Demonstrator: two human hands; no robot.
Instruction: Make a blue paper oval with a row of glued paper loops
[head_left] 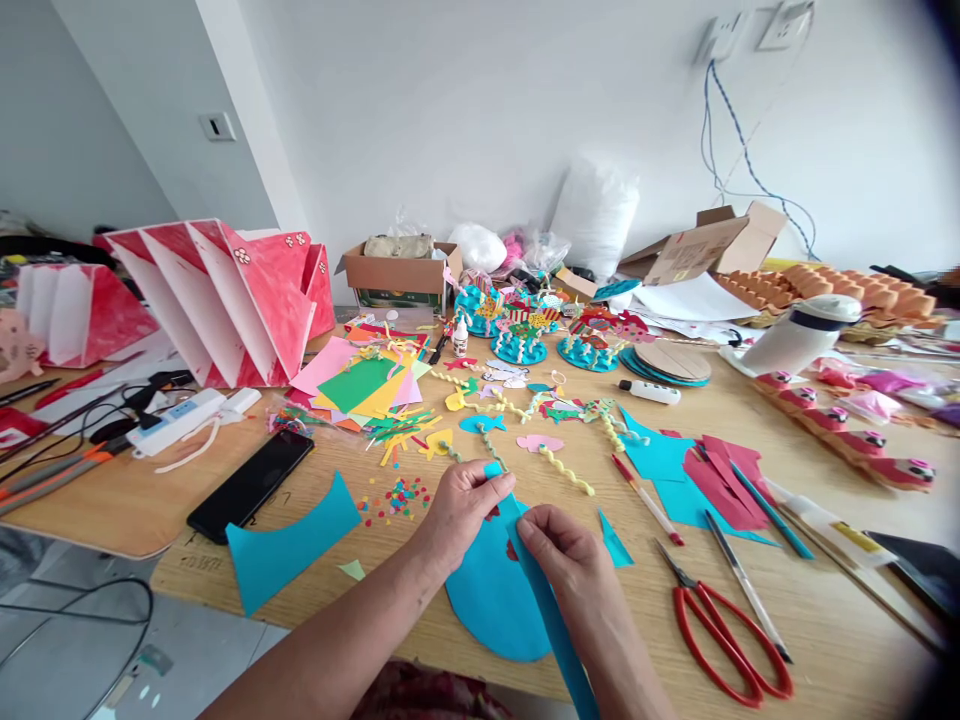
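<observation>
From where I stand, the person's two hands share one long blue paper strip (553, 622), held aslant over a blue disc (484, 600) by the front edge of the table (649, 595). To handle such a strip well, I'd pinch it lightly by its margins, keep the span between the hands flat and gently taut, and guide the edge with the thumbs so the paper neither creases nor twists.

The left hand (466, 502) is nearly closed, thumb against curled forefinger, pinching the strip's far end, whose tip pokes out above. The right hand (566, 545) pinches it farther along, thumb and forefinger together, other fingers folded; the remaining length hangs down past the front edge. I can't tell how hard either presses.

Red-handled scissors (694, 591) lie to the right near that edge; a crescent-shaped blue offcut (296, 548) lies toward the front left corner.
</observation>
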